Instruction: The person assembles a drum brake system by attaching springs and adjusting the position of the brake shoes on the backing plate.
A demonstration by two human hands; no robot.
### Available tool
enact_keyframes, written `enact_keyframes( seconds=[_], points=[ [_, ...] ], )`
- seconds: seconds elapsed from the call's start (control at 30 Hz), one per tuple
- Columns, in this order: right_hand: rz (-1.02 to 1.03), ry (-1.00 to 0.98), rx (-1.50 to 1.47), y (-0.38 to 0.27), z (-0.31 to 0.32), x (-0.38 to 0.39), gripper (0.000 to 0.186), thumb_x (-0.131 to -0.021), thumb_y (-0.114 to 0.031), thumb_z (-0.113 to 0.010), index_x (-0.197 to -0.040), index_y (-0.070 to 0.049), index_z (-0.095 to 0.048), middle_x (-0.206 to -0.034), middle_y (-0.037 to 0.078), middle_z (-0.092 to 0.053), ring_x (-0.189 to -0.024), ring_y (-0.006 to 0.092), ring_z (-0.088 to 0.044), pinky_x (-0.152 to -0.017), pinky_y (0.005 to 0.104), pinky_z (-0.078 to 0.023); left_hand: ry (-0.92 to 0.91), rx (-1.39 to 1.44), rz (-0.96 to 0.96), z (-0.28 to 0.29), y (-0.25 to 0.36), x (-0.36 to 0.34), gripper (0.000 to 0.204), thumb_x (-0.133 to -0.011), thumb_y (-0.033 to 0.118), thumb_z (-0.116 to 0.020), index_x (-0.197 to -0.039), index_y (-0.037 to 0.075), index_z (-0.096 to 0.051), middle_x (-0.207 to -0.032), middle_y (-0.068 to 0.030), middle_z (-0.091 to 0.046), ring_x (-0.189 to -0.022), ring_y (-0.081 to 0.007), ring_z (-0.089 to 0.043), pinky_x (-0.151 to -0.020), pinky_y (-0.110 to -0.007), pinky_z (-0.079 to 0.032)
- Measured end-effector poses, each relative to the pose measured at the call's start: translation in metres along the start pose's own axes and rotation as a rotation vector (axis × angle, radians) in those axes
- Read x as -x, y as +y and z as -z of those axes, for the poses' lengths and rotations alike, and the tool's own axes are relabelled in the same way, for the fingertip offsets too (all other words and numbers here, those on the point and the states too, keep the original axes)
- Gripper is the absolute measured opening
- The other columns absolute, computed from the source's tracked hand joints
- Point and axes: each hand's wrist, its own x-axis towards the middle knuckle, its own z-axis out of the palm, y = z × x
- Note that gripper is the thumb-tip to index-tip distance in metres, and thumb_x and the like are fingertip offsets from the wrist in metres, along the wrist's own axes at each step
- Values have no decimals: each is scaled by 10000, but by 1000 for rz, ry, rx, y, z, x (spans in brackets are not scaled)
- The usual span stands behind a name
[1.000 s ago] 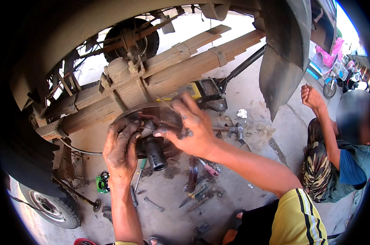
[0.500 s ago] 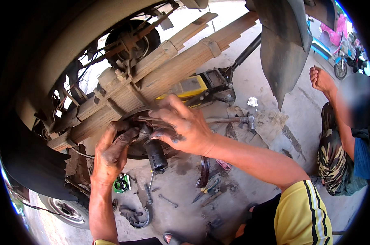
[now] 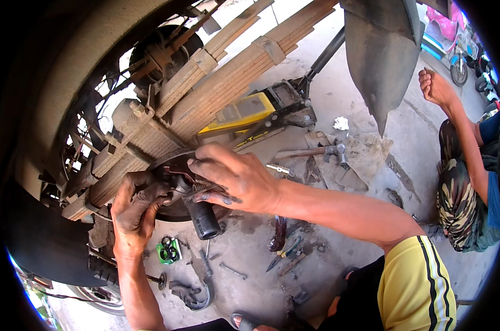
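A greasy brake backing plate with a dark axle spindle [image 3: 204, 219] sticks out from under a truck, below the leaf springs [image 3: 228, 83]. My left hand [image 3: 135, 207], black with grease, grips the plate's left edge and a brake part [image 3: 175, 185] beside the spindle. My right hand [image 3: 236, 176] lies over the top of the assembly, fingers bent down onto a spring or brake part just above the spindle. Both hands press on the same hub assembly.
A yellow floor jack [image 3: 250, 113] stands under the springs. A hammer [image 3: 316, 151], pliers [image 3: 283, 254], a curved brake shoe [image 3: 197, 295], a green packet of rings [image 3: 168, 251] and small tools lie on the concrete. A second person [image 3: 471, 165] squats at right. A tyre [image 3: 45, 243] is lower left.
The view has moved closer and tilted. My left hand slid from the plate's front to its left edge; my right hand stays on top of the hub.
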Motion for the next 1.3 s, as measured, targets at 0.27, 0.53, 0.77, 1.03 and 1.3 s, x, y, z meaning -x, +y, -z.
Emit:
enact_keyframes(
  seconds=[0.27,0.53,0.77,1.03,1.3],
  points=[
    [82,-72,34,11,0,-5,697,-732,-210,-891,-1356,-79,-609,-1326,125,-594,-872,293,-738,-718,373,-640,64,98,147,1,2,5,276,-756,-135,-778,-1002,-22,-725,-1009,-139,-685,-913,-285,-692,-819,-348,-552],
    [-46,-82,58,-4,2,-8,578,-798,-317,-862,-1263,-62,-632,-1279,94,-560,-899,301,-722,-707,414,-617,91,172,292,0,9,12,206,-788,-124,-766,-975,-51,-719,-970,-116,-703,-896,-222,-677,-826,-312,-526],
    [67,-130,186,-5,11,-15,709,-710,-192,-884,-1355,-67,-617,-1277,108,-592,-990,278,-718,-752,380,-624,158,281,342,-5,13,9,181,-793,-118,-760,-954,-47,-719,-938,-117,-723,-882,-199,-685,-830,-300,-522],
    [130,-171,265,-6,14,-16,931,-654,-172,-912,-1507,-140,-539,-1277,91,-574,-990,268,-705,-779,383,-633,81,101,157,-9,13,10,522,-841,-122,-644,-1320,76,-702,-1097,-162,-620,-1016,-353,-651,-889,-421,-538],
    [52,-269,198,-6,18,-15,851,-734,-158,-871,-1513,-139,-528,-1296,101,-562,-958,283,-717,-725,401,-630,31,218,264,-3,18,6,478,-846,-177,-625,-1290,-16,-698,-1106,-173,-639,-1038,-300,-667,-938,-332,-518]
  ],
)
